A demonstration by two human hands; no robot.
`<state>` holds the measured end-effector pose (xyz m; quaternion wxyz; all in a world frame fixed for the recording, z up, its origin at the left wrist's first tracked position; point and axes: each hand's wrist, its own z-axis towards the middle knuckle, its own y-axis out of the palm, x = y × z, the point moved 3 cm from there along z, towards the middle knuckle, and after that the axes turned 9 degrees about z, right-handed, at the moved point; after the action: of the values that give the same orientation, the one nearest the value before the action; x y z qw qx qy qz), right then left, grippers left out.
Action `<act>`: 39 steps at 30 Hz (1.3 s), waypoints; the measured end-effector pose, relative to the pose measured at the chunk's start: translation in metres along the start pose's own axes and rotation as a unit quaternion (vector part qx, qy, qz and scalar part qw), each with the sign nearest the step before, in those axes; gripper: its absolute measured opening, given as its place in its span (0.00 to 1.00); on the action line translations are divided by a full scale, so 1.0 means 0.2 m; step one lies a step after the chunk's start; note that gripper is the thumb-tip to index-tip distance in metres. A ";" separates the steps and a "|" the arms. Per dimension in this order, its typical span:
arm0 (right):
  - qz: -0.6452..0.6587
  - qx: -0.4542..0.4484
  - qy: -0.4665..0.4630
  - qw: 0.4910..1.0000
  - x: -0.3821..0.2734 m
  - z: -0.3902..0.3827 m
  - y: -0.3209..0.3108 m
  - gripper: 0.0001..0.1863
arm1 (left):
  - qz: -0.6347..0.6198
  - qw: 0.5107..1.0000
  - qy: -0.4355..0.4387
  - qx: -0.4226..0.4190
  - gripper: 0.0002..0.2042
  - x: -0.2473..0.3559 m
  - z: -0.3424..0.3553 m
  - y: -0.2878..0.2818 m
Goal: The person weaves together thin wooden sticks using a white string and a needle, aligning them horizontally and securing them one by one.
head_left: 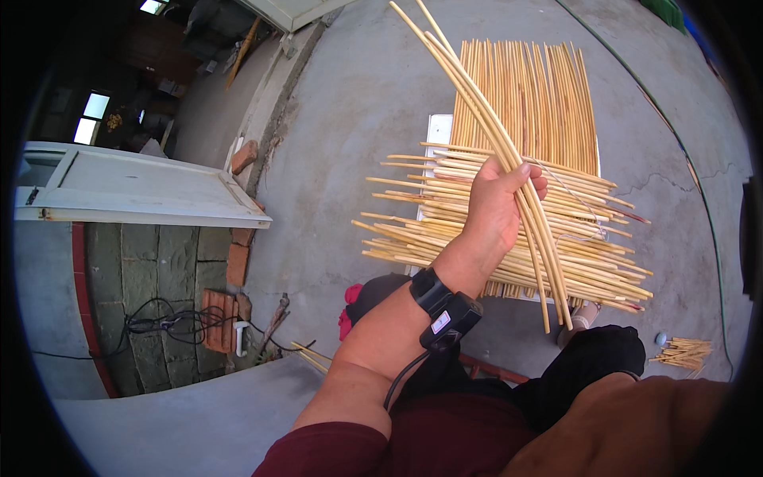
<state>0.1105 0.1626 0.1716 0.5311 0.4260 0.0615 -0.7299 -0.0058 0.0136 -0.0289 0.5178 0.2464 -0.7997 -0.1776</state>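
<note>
My left hand (497, 207) is closed round a few long, pale wooden sticks (486, 107), tilted with their tops to the far left. Under it a loose heap of similar sticks (453, 230) lies crosswise, left to right. Beyond the heap, more sticks (524, 91) lie side by side in a neat row pointing away from me. A white board (439, 129) shows beneath them. A thin pale cord or wire (568, 189) loops over the heap just right of my hand. My right arm (604, 429) shows at the lower right, but its hand is out of view.
Short stick pieces (685, 350) lie in a pile on the concrete floor at right. A green hose or cable (664, 111) runs along the right side. At left are a white door (143, 187), bricks (220, 318) and coiled black cable (171, 322). My knee (592, 358) is near the heap.
</note>
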 end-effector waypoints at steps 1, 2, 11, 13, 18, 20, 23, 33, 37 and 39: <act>0.004 -0.002 -0.002 1.000 0.02 0.00 0.00 0.10 | 0.012 1.000 -0.002 0.005 0.04 0.00 0.00 -0.02; -0.008 0.002 -0.001 1.000 0.01 0.00 0.02 0.10 | 0.017 1.000 -0.012 -0.005 0.04 -0.01 0.00 0.02; -0.030 0.006 -0.034 0.999 -0.04 -0.03 0.03 0.10 | 0.041 0.999 -0.009 -0.006 0.04 0.00 0.00 0.04; -0.033 0.012 -0.047 0.998 -0.07 -0.05 0.01 0.10 | 0.038 0.999 -0.008 -0.005 0.04 -0.01 0.00 0.04; -0.036 0.008 -0.065 0.997 -0.07 -0.06 0.01 0.10 | 0.014 1.000 0.003 -0.013 0.04 -0.02 0.01 0.05; -0.037 0.006 -0.070 0.997 -0.07 -0.06 0.02 0.10 | 0.003 1.000 0.001 -0.010 0.04 -0.03 0.01 0.06; -0.045 0.002 -0.079 0.996 -0.07 -0.05 0.04 0.11 | -0.010 0.999 0.014 -0.029 0.04 -0.02 0.01 0.05; -0.047 -0.032 -0.143 0.988 0.06 -0.04 0.13 0.11 | 0.000 1.000 0.014 -0.021 0.05 -0.02 0.00 0.03; -0.051 -0.038 -0.158 0.985 0.05 -0.05 0.11 0.11 | -0.017 0.999 0.019 -0.026 0.05 -0.01 0.02 0.06; -0.047 -0.039 -0.164 0.985 0.03 -0.05 0.10 0.11 | -0.023 0.999 0.016 -0.018 0.04 -0.01 0.02 0.04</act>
<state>0.1333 0.1556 0.1687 0.5156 0.2761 0.0221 -0.8108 -0.0112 0.0219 -0.0283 0.5304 0.2583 -0.7822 -0.2004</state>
